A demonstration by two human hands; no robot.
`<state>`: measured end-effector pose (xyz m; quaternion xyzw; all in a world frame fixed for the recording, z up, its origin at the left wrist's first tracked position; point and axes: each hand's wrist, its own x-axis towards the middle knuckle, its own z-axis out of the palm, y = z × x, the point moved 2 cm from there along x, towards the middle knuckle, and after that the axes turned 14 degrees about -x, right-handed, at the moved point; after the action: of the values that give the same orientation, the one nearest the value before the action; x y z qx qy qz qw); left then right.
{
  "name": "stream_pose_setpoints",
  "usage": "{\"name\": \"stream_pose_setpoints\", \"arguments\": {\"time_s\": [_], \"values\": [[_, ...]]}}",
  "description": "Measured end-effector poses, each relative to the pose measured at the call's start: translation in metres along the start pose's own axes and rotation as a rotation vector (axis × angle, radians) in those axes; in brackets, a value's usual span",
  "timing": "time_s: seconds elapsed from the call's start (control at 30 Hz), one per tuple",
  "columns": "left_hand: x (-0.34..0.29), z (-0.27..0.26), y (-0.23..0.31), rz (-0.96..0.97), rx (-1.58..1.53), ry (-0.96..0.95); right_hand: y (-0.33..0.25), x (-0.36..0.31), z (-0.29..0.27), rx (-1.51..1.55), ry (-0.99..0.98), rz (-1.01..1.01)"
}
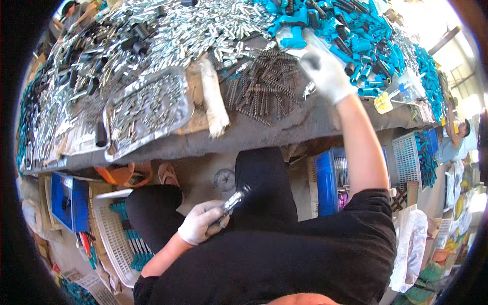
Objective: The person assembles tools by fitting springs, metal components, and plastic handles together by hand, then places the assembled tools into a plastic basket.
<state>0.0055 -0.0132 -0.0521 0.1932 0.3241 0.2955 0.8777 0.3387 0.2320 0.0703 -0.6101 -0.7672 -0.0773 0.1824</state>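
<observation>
My left hand [203,223], in a white glove, is closed around a slim silver metal part [235,200] and holds it over my lap, its shiny end pointing up and right. Above the table, my white-gloved right hand [325,76] reaches out between the springs and the teal parts. Its fingers look curled about a dark round-ended piece [311,61], partly smeared by motion. Small silver pieces [308,90] show just below those fingers. Left of this hand lies a heap of dark coil springs [267,84]. Teal plastic housings [361,46] are piled beyond it and to its right.
Loose silver parts [213,23] spread over the table's far side. A clear tray of small parts [189,94] sits at left, beside a pale cloth roll [212,96]. Below stand a white basket [109,229] and blue bins [325,183]. Other people [76,15] work at the far edges.
</observation>
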Motion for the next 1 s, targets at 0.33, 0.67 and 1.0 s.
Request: {"name": "stream_pose_setpoints", "arguments": {"time_s": [0.33, 0.67, 1.0], "values": [[0.049, -0.013, 0.028, -0.162, 0.117, 0.064, 0.213, 0.078, 0.067, -0.689, -0.242, 0.366], [0.065, -0.021, 0.027, -0.157, 0.094, 0.044, 0.178, 0.087, 0.051, -0.71, -0.219, 0.407], [0.026, -0.008, 0.009, 0.105, -0.032, -0.018, 0.018, 0.022, -0.031, 0.697, 0.049, 0.204]]}}
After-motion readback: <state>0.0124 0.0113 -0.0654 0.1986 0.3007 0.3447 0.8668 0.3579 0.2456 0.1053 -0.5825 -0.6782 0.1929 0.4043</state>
